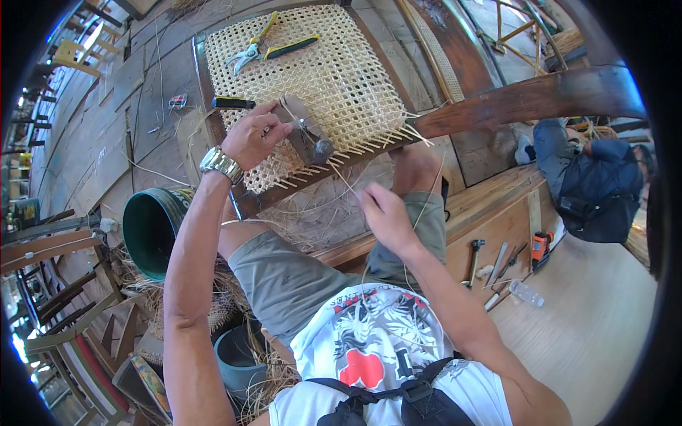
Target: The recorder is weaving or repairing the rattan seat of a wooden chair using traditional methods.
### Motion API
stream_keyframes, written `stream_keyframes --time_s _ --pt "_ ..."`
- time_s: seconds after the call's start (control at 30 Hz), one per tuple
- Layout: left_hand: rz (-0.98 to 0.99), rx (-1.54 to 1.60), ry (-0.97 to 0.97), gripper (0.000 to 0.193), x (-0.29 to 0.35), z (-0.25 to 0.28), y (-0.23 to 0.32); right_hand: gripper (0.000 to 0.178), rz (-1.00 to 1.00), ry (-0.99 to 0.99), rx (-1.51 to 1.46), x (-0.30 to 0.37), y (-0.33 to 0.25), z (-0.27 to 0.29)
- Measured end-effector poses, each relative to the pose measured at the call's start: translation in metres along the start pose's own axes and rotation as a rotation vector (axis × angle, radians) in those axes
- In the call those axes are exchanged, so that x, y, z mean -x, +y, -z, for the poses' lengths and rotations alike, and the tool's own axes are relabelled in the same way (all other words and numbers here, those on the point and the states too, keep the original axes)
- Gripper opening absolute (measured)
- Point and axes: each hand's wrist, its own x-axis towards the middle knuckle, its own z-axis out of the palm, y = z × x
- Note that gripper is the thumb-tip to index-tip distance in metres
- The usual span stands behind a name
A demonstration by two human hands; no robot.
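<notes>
I find the woven cane seat point(355, 78) within its wooden chair frame point(526, 97). Right hand point(388, 218) appears to pinch a cane strand point(344, 180); left hand point(251, 138) curls above the seat, grip unclear. I judge edge-lacing underway; next calls for even tension.

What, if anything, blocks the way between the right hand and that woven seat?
Nothing visible: only a pale strand crosses the gap, from the right hand to the near edge of the woven seat. The yellow-handled cutters lie aside, toward its far end.
</notes>
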Motion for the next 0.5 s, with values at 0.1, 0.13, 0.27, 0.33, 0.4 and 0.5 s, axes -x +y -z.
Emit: stream_keyframes --time_s 0.1,0.13,0.27,0.33,0.4,0.5 --pt "-0.086 -0.031 0.02 0.027 0.004 -0.003 -0.011 0.021 -0.008 0.041 0.139 0.064 0.001 0.036" --pt "-0.133 -0.037 0.055 0.027 0.005 -0.008 -0.02 0.021 -0.034 0.044 0.172 0.082 0.009 0.045" --pt "-0.122 -0.061 0.027 0.027 -0.004 -0.009 -0.011 0.018 -0.25 -0.024 0.24 0.12 0.019 0.072" --pt "-0.132 -0.047 0.065 0.028 -0.002 -0.009 -0.017 0.022 -0.153 -0.194 0.415 0.099 -0.001 0.087" --pt "-0.112 -0.027 0.078 0.03 0.001 -0.009 -0.014 0.033 0.154 0.011 0.5 0.076 -0.014 0.104" --pt "-0.076 -0.028 0.056 0.019 0.003 -0.006 -0.007 0.041 0.176 0.174 0.194 0.025 -0.072 0.104"
